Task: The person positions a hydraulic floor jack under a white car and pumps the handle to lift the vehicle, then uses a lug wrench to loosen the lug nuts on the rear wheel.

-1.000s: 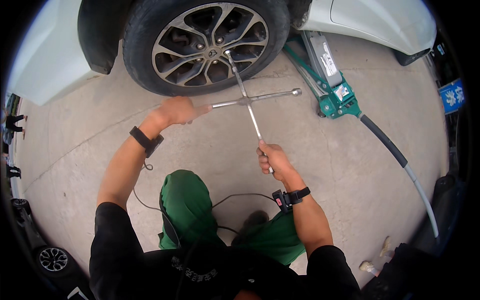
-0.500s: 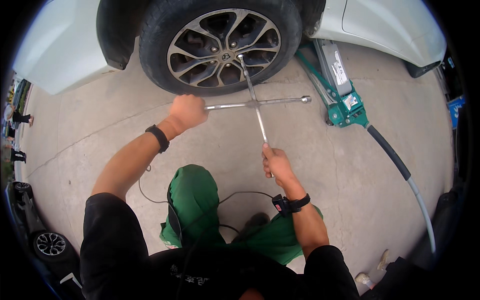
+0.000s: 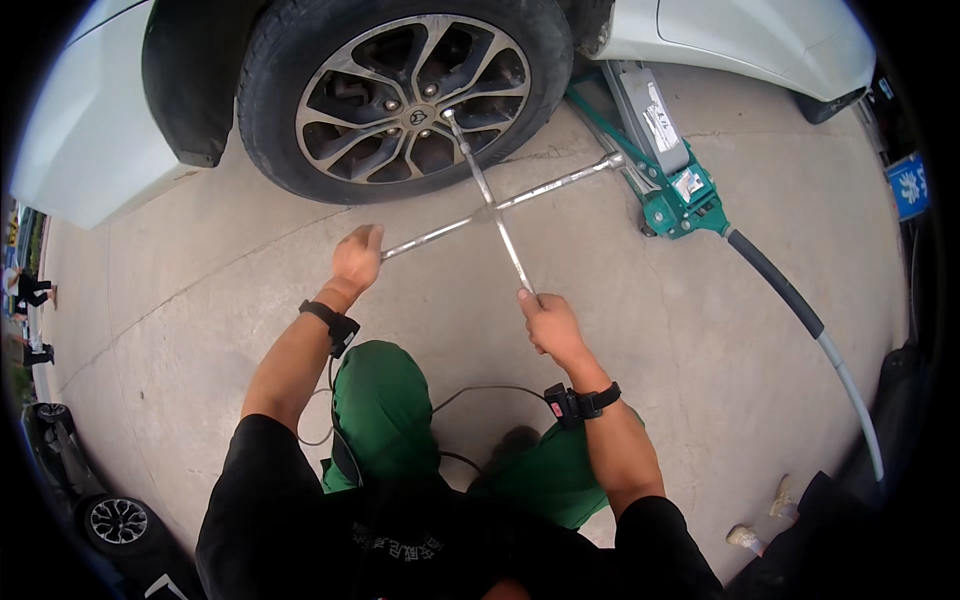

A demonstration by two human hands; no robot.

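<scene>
A chrome four-way lug wrench (image 3: 486, 213) reaches out from the wheel (image 3: 415, 110), its far socket at a lug nut beside the hub cap. My left hand (image 3: 357, 258) is closed at the tip of the wrench's left arm, with part of the grip hidden behind the hand. Around the end of the near arm, my right hand (image 3: 550, 322) is wrapped, fingers curled. The right arm of the wrench angles up, its free socket in front of the jack. Several other nuts show around the hub between dark gaps in the silver spokes.
A green and grey floor jack (image 3: 680, 195) reaches under the white car (image 3: 740, 35), its long handle (image 3: 800, 300) curving down on the right. Thin cables run from my wrist straps across my green trousers (image 3: 380, 410). Another person's shoes (image 3: 745, 540) stand at lower right.
The wrench has turned counter-clockwise: its left arm dropped with my left hand, and its right arm rose. My view shifted, so the wheel appears farther left. My right hand keeps its hold.
</scene>
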